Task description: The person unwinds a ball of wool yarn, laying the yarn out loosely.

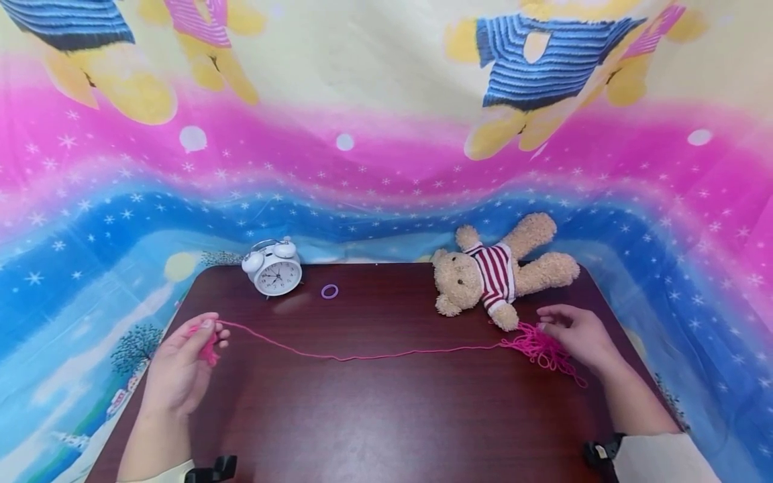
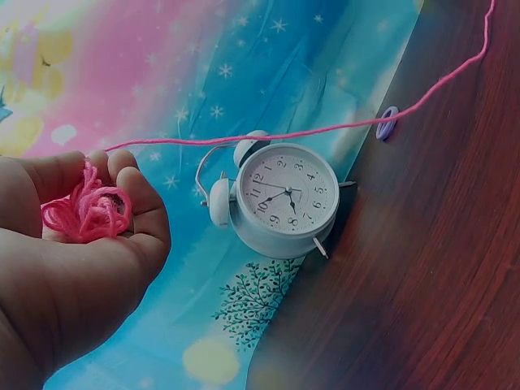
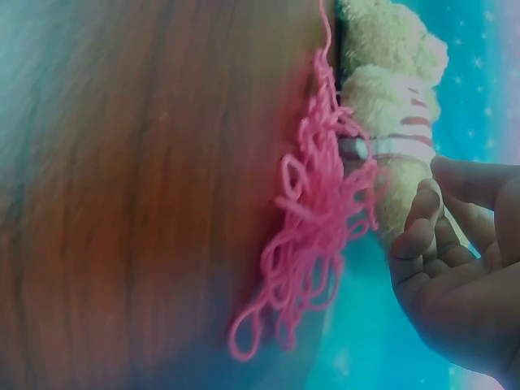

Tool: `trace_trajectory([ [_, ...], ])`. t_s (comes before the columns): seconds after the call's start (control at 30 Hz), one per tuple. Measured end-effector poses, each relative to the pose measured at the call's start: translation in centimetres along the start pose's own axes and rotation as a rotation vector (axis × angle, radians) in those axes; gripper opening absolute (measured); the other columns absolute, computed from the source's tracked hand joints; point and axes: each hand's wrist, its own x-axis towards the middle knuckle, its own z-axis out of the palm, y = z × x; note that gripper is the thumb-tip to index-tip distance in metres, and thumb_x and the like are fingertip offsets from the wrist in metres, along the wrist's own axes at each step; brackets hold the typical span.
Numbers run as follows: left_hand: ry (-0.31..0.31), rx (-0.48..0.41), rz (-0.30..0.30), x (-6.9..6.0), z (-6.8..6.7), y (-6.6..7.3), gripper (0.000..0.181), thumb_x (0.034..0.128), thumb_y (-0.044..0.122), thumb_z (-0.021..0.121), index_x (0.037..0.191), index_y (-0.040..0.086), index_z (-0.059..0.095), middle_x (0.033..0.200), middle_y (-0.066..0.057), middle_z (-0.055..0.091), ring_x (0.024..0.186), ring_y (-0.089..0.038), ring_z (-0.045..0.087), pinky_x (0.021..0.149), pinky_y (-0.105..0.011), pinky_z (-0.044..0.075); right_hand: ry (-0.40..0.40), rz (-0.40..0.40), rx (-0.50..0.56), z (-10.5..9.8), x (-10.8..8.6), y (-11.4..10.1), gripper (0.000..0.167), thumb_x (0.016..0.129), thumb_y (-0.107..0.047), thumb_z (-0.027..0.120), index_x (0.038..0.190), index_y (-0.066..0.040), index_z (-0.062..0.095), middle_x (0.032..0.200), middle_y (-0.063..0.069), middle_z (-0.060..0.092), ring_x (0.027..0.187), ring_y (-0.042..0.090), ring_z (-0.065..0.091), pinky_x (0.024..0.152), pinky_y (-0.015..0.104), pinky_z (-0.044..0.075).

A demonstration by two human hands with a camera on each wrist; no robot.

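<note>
My left hand [image 1: 181,362] is at the table's left side, fingers curled round a small bundle of pink yarn [image 2: 88,213]. A single strand [image 1: 362,357] runs from it across the table to a loose, tangled pile of the same yarn [image 1: 543,349] on the right. Above that pile hovers my right hand [image 1: 582,335], its fingers loosely bent and nothing visible between them. In the right wrist view the yarn pile [image 3: 313,211] lies apart from the fingertips [image 3: 428,195]. A teddy bear [image 1: 498,282] in a striped shirt lies on its side just beyond the pile.
A white twin-bell alarm clock [image 1: 278,272] stands at the back left of the dark wooden table [image 1: 374,416]. Beside it lies a small purple ring [image 1: 329,291]. A printed cloth [image 1: 362,161] hangs behind and around the table.
</note>
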Motion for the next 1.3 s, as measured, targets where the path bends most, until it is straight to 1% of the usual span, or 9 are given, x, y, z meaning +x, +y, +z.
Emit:
trace_trajectory([
  [0.13,-0.001,0.008,0.002,0.1,0.4,-0.2,0.019,0.1084,0.010,0.053,0.115,0.012,0.071,0.098,0.001,0.071,0.088,-0.011,0.070,0.065,-0.018,0.050,-0.018,-0.008,0.023,0.3,0.2,-0.8,0.036,0.101,-0.017,0.065,0.135,-0.004,0.064,0.120,0.020,0.070,0.091,0.033,0.067,0.060,0.032,0.052],
  [0.3,-0.010,0.005,0.001,0.2,0.9,-0.3,0.019,0.1083,0.010,0.054,0.114,0.011,0.072,0.097,0.001,0.071,0.088,-0.011,0.070,0.063,-0.018,0.049,-0.047,0.003,0.050,0.9,0.5,-1.7,0.036,0.100,-0.008,0.061,0.136,-0.004,0.063,0.130,0.025,0.066,0.078,0.033,0.061,0.057,0.032,0.048],
  [0.37,-0.016,0.003,-0.003,0.3,1.1,-0.4,0.019,0.1084,0.010,0.054,0.113,0.011,0.072,0.097,0.001,0.071,0.088,-0.011,0.069,0.062,-0.018,0.049,-0.045,0.003,0.054,1.3,0.6,-2.1,0.036,0.099,-0.007,0.061,0.135,-0.003,0.063,0.129,0.023,0.066,0.080,0.032,0.060,0.058,0.032,0.049],
  [0.47,-0.023,0.000,-0.006,0.4,1.4,-0.6,0.019,0.1084,0.010,0.054,0.113,0.011,0.072,0.097,0.001,0.071,0.088,-0.011,0.069,0.064,-0.019,0.050,-0.036,-0.010,0.051,1.8,0.8,-2.7,0.035,0.098,-0.008,0.065,0.133,-0.004,0.065,0.124,0.020,0.069,0.091,0.029,0.064,0.064,0.031,0.052],
  [0.6,-0.025,0.013,-0.017,0.5,1.8,-0.8,0.018,0.1083,0.011,0.054,0.113,0.012,0.072,0.098,0.001,0.071,0.089,-0.011,0.069,0.066,-0.019,0.050,-0.027,-0.030,0.059,2.7,1.2,-3.5,0.032,0.098,-0.014,0.070,0.129,-0.006,0.069,0.116,0.014,0.073,0.098,0.025,0.067,0.071,0.030,0.055],
  [0.8,-0.031,0.061,-0.046,0.7,2.7,-1.1,0.016,0.1081,0.014,0.056,0.112,0.013,0.071,0.097,0.001,0.071,0.086,-0.009,0.068,0.063,-0.019,0.049,-0.043,-0.049,0.112,4.2,1.8,-5.2,0.031,0.098,-0.019,0.073,0.125,-0.005,0.071,0.111,0.012,0.075,0.093,0.022,0.069,0.075,0.031,0.057],
  [0.97,-0.037,0.118,-0.061,0.8,3.1,-1.5,0.014,0.1076,0.017,0.058,0.113,0.014,0.071,0.097,0.002,0.071,0.087,-0.008,0.068,0.064,-0.018,0.050,-0.053,-0.066,0.145,5.6,2.4,-6.5,0.032,0.096,-0.020,0.075,0.124,-0.004,0.071,0.109,0.009,0.075,0.095,0.018,0.069,0.076,0.029,0.056],
  [1.1,-0.039,0.136,-0.071,0.9,3.5,-1.6,0.014,0.1073,0.018,0.059,0.113,0.015,0.071,0.096,0.003,0.071,0.087,-0.008,0.068,0.066,-0.018,0.051,-0.046,-0.094,0.172,7.0,2.6,-7.6,0.031,0.094,-0.018,0.077,0.121,-0.004,0.073,0.107,0.008,0.075,0.091,0.017,0.068,0.075,0.028,0.055],
  [1.3,-0.049,0.141,-0.083,1.0,4.5,-1.9,0.012,0.1064,0.018,0.060,0.112,0.014,0.071,0.096,0.000,0.072,0.087,-0.009,0.068,0.069,-0.018,0.053,-0.067,-0.119,0.218,9.2,2.7,-9.0,0.031,0.093,-0.016,0.078,0.120,-0.001,0.073,0.104,0.009,0.074,0.091,0.018,0.069,0.076,0.027,0.056],
])
